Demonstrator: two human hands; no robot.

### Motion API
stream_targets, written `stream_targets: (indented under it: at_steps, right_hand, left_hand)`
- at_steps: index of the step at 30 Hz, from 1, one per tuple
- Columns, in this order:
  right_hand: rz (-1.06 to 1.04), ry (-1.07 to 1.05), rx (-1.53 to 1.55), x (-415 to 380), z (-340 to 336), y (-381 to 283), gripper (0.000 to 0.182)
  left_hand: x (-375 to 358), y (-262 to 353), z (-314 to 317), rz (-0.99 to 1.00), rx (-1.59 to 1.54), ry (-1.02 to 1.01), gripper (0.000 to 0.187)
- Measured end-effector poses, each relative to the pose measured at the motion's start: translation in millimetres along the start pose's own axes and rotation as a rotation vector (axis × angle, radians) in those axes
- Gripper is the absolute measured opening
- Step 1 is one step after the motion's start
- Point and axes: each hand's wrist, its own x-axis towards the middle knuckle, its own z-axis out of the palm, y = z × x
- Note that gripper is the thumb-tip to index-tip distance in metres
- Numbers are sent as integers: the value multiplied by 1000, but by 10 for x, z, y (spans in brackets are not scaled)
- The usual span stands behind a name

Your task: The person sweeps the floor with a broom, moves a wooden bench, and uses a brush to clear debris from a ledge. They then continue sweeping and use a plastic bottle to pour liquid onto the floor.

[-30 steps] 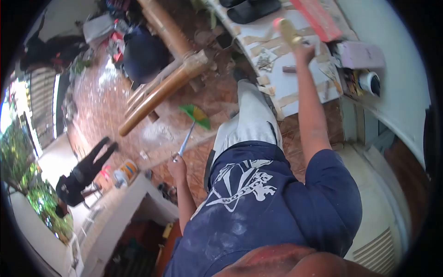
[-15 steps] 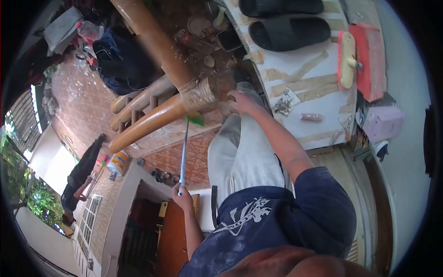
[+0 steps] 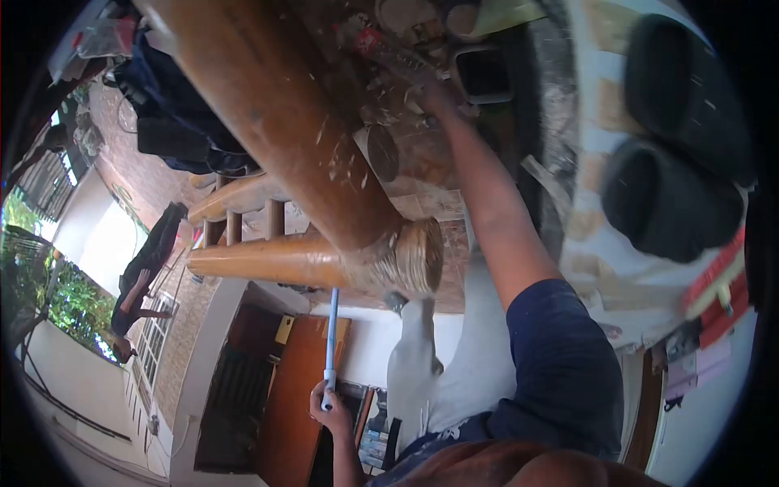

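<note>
At the far left, green plants (image 3: 77, 312) stand in bright light, and another person (image 3: 150, 260) in dark clothes shows sideways in the tilted view. Next to the right, near the top, a navy bag (image 3: 182, 101) sits behind a wooden frame (image 3: 272, 122) of thick, glossy round poles; pale flecks mark the largest pole, and a ribbed binding (image 3: 398, 260) wraps the joint at its lower end. Below the frame is a flat reddish-brown panel (image 3: 296, 398).

In front of that panel is the left hand (image 3: 331, 406), its fingers curled closed around the pale grip of a blue-grey stick (image 3: 331, 337). The stick runs up from the hand to the frame, where its far end is hidden behind the lower pole. The wearer's grey trousers (image 3: 414, 353) come just to the right.

Farther up, a clear bottle (image 3: 393, 55) with red on it lies amid the dim clutter. The right hand (image 3: 438, 99) reaches down near the bottle's lower end; it is dark and blurred, so I cannot tell how far its fingers are open or whether they hold anything. Just beside it is a dark square container (image 3: 483, 73). At right, two black slippers (image 3: 677, 199) lie on a white, tape-striped tabletop (image 3: 596, 187), with a cream-and-red brush (image 3: 718, 292) beyond them.
</note>
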Motion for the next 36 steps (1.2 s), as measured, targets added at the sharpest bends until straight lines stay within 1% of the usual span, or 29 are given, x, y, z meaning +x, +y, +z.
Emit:
stream_targets:
  at_steps: [1, 2, 3, 4, 5, 7, 8, 9, 11, 12, 13, 15, 17, 19, 20, 21, 23, 24, 25, 26, 27, 28, 29, 31, 33, 35, 36]
  right_hand:
    - [-18, -45, -123, -72, -267, -322, 44]
    - [-42, -85, -245, -35, -395, -522, 44]
    - [-53, -93, -231, 98, -270, -487, 44]
    - [-83, -58, -239, 203, -125, -407, 43]
    - [-113, -18, -242, 327, 37, -340, 41]
    - [-104, -65, -251, 646, 300, -192, 41]
    - [-91, -105, -289, 767, 410, -136, 41]
    - [-90, -100, -274, 822, 488, -161, 41]
    - [-138, -251, -411, 700, 476, -128, 44]
    - [-122, -249, -420, 528, 479, -117, 44]
    - [-216, -37, -580, 316, 484, -108, 44]
    - [-302, 177, -754, 15, 444, -64, 44]
    - [-149, -224, -441, -150, 383, -9, 46]
    - [-133, -228, -454, -131, 323, 65, 45]
    - [-133, -245, -442, -55, 337, 78, 45]
    - [-157, -232, -453, 107, 349, 105, 45]
    - [-68, -77, -215, 339, 581, 215, 45]
    - [-71, -95, -199, 349, 773, 309, 45]
    - [-188, -77, -337, 555, 830, 380, 46]
    - [-297, -71, -474, 650, 922, 460, 47]
    - [-293, -92, -462, 591, 1006, 496, 47]
    - [-251, -85, -391, 517, 984, 476, 49]
    - [-203, -68, -325, 447, 897, 432, 52]
    - [-169, -70, -279, 91, 783, 362, 53]
    - [-153, -54, -264, -156, 729, 314, 53]
    - [-107, 49, -124, -318, 682, 277, 51]
    - [-109, 49, -132, -464, 594, 244, 51]
  left_hand:
    - [66, -87, 45, 0, 5, 11, 15]
    - [88, -241, 29, 77, 40, 26, 15]
    - [116, -339, 44, 150, 81, 46, 15]
    - [80, -192, 143, 51, -9, 56, 16]
    - [60, -61, 248, 53, 5, 80, 16]
    - [85, 109, 384, -36, 11, 11, 17]
    - [130, 32, 395, -35, -53, -58, 19]
    - [261, -9, 475, -23, -44, -51, 19]
    - [299, -47, 558, -89, -102, -94, 19]
    - [325, -177, 539, -138, -129, -99, 21]
    - [359, -157, 570, -128, -136, -122, 21]
    - [341, -101, 587, -108, -113, -143, 22]
    - [358, -292, 509, -80, -123, -170, 24]
    - [421, -508, 482, -86, -174, -139, 22]
    - [508, -807, 426, 26, -26, -112, 22]
    - [560, -1025, 401, 47, 32, -68, 21]
    - [486, -809, 463, -99, -149, -93, 23]
    - [510, -922, 466, -12, -77, -86, 23]
    - [578, -993, 563, 8, -87, -77, 23]
    - [531, -1056, 575, -51, -142, -75, 24]
    - [407, -1068, 540, -132, -180, -70, 24]
    - [345, -1052, 579, -131, -85, -31, 25]
    - [322, -1344, 500, -24, 47, -33, 26]
    - [172, -1079, 564, -116, -142, -47, 27]
    - [68, -1065, 582, -120, -119, -48, 26]
    - [-70, -1083, 593, -125, -101, -4, 26]
    - [-153, -1016, 579, -115, -129, -59, 26]
